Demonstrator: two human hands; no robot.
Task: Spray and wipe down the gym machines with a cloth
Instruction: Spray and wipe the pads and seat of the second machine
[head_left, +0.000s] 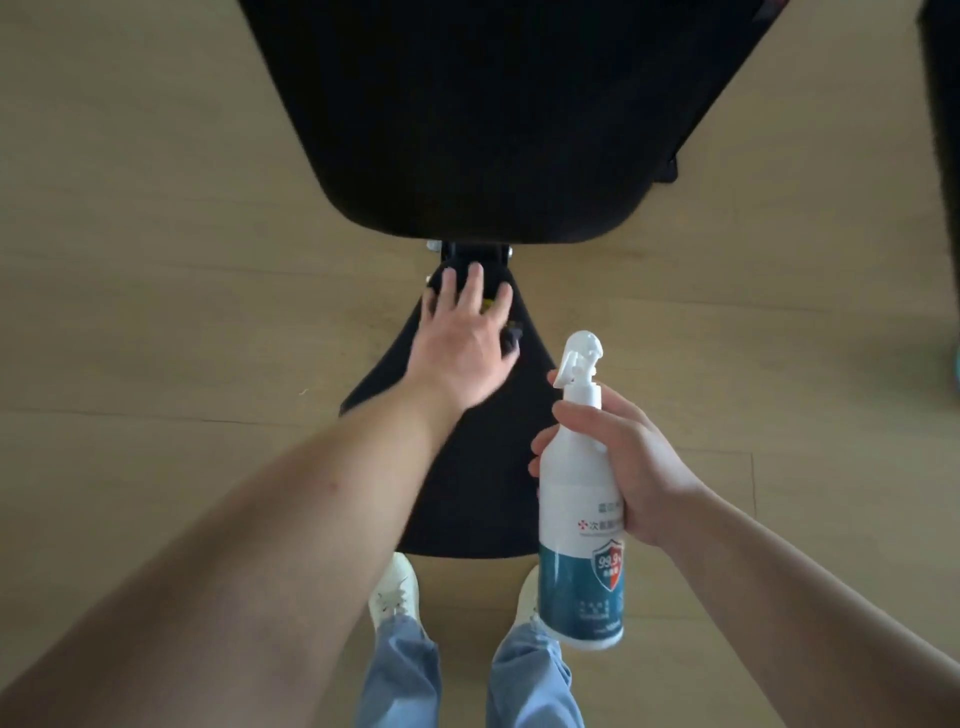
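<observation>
Pale wood floor beneath a black bench seat pad (467, 483), whose narrow end is pressed by the flat, spread left hand (462, 348) with a possible dark cloth (513, 336) underneath; spray bottle (576, 493) is gripped in the right hand (631, 467); wiping is judged underway, and firm strokes down the pad are called for next.

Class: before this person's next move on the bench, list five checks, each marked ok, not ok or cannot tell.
1. Bottle in hand: ok, right hand grips it below the neck.
2. Nozzle aimed at seat pad: cannot tell.
3. Left hand on seat pad: ok, fingers spread flat at its narrow end.
4. Cloth under left hand: cannot tell, only a dark scrap shows by the thumb.
5. Shoes clear of bench: ok, both on the floor at the pad's wide end.
</observation>
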